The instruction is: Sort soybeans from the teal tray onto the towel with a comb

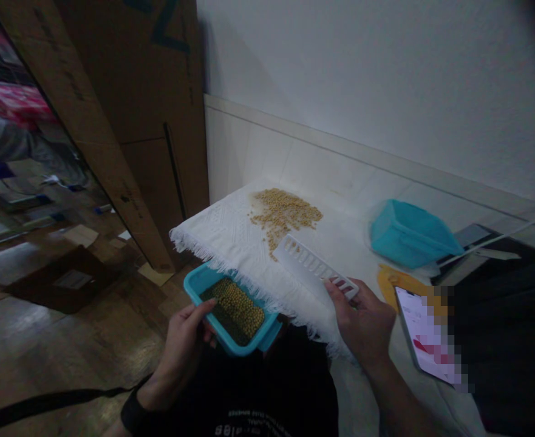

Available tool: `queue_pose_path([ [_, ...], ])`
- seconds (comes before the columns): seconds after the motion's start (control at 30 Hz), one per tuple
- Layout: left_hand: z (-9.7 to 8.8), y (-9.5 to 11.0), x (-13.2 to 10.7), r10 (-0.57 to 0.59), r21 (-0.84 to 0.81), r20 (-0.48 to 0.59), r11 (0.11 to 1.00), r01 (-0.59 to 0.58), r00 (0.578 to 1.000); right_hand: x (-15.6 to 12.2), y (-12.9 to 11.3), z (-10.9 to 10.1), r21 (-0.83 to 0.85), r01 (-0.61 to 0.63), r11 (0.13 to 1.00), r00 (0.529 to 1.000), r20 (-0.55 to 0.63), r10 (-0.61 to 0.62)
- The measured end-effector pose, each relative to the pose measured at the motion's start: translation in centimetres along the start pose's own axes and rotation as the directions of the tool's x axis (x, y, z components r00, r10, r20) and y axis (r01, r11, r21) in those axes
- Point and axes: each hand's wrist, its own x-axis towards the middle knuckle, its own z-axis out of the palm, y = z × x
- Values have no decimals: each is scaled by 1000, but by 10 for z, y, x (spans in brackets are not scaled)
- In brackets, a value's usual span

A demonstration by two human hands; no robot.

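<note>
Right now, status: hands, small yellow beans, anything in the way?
Left hand grips turquoise rectangular plastic tub; right hand, white slotted plastic piece. Beans in tub and on white fringed cloth. Fringe overlaps tub's far rim.

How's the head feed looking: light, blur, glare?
In the head view: dim light, dark upper-right corner; pale sheen on the wooden floor; phone screen bright but partly pixelated; left hand, right hand and loose beans slightly soft but readable.
</note>
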Motion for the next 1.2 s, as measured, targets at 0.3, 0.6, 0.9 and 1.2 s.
queue_pose_path([
  [0.3, -1, -2, 2, 6, -1, -4, 1000, -6, 1000, 4, -2, 8, 46, -4, 999, 1000, 5, 4],
  [0.6, -2, -3, 5, 2, -12, -5, 1000, -2, 1000, 13, -6, 27, 175, -3, 985, 995, 95, -14],
  [0.9, -2, 1, 5, 24, -1, -13, 1000, -24, 1000, 7, -17, 27, 231, 55, 971, 988, 126, -86],
  [1.2, 2, 1, 0, 1, -12, -5, 1000, -1, 1000, 2, -27, 22, 152, 202, 968, 968, 116, -220],
])
